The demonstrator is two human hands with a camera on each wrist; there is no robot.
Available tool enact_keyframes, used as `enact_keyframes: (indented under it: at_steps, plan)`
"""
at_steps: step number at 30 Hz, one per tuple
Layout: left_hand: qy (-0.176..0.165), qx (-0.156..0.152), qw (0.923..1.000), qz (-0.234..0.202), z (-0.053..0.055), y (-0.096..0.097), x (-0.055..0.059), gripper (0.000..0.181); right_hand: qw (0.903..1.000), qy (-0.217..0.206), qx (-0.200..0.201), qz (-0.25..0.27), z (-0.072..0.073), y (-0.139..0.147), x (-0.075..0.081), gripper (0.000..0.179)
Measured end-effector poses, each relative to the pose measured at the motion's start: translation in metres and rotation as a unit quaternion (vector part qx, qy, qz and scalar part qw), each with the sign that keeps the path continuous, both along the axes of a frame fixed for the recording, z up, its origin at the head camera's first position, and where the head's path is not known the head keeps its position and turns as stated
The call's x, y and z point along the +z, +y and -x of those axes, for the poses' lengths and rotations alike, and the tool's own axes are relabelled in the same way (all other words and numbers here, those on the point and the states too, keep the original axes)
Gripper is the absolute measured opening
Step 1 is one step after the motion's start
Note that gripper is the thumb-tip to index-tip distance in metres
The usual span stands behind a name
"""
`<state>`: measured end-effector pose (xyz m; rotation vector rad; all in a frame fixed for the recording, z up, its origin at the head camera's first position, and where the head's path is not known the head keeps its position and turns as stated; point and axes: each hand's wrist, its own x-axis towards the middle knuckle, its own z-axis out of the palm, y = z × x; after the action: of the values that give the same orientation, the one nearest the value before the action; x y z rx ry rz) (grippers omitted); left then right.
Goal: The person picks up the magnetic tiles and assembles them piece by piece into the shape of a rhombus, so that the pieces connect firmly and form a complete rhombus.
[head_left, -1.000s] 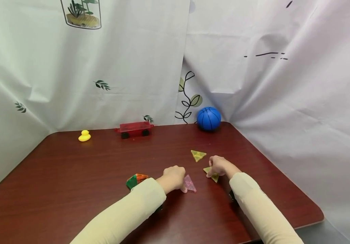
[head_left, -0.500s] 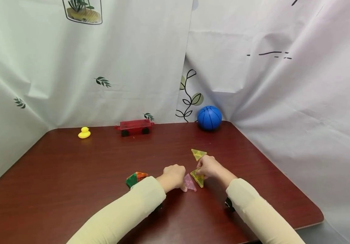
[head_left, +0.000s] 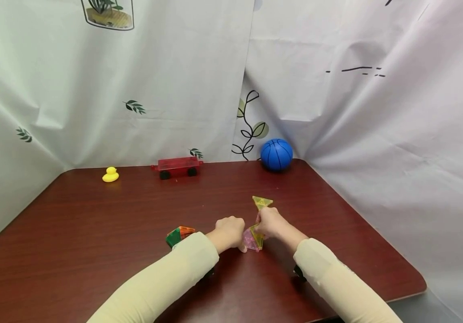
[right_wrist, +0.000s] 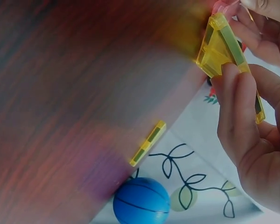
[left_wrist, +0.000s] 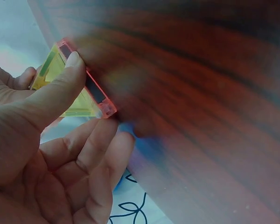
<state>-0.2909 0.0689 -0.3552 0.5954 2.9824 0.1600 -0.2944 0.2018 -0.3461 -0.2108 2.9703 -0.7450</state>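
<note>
My left hand (head_left: 229,232) pinches a translucent pink triangular magnetic tile (head_left: 250,241); in the left wrist view the thumb lies at its edge, where dark magnet strips show (left_wrist: 95,88). My right hand (head_left: 272,223) grips a yellow triangular magnetic tile (right_wrist: 218,52) between thumb and fingers. The yellow tile stands tilted, one edge right at the pink tile's edge. Part of it is hidden behind my right fingers in the head view. Just beyond that hand, a second yellow triangular tile (head_left: 261,201) lies on the table, partly covered by the fingers.
Left of my left hand sit green and orange magnetic tiles (head_left: 180,235), partly behind the sleeve. Along the back of the brown table (head_left: 94,224) stand a yellow rubber duck (head_left: 111,175), a red toy wagon (head_left: 178,166) and a blue ball (head_left: 277,154). White printed cloth hangs behind.
My right hand has carried its yellow tile leftward from the table to the pink tile's edge, tilting it up. My left hand has stayed in place holding the pink tile.
</note>
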Motion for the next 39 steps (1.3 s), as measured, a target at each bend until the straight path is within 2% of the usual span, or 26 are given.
enact_keyframes:
  at_steps: [6,13,22,26,31,34,39]
  plan:
    - [-0.004,0.003,1.0,-0.006,-0.002,-0.004,0.001,0.04,0.9999,0.0,0.002,-0.015,-0.001,-0.006,0.001,0.01]
    - [0.0,-0.001,1.0,-0.007,-0.003,-0.007,0.001,0.039,0.9998,-0.018,0.002,0.008,-0.001,-0.009,0.001,0.012]
    - [0.007,0.003,1.0,-0.007,-0.004,-0.009,0.001,0.039,0.999,-0.02,0.024,0.033,-0.003,-0.009,0.003,0.018]
    - [0.004,0.006,1.0,-0.003,-0.003,-0.009,0.001,0.039,0.9988,-0.028,0.03,0.025,-0.002,-0.007,0.009,0.034]
    - [-0.001,0.005,1.0,-0.003,-0.003,-0.009,0.0,0.039,0.9986,-0.025,0.004,0.047,0.004,0.002,0.023,0.054]
    - [-0.001,0.001,1.0,0.0,-0.004,-0.009,0.0,0.038,0.9973,-0.016,-0.007,0.071,0.009,0.01,0.03,0.05]
    - [0.001,-0.006,1.0,0.006,-0.009,-0.007,0.001,0.036,0.9992,0.022,-0.004,0.032,0.019,0.027,0.031,0.033]
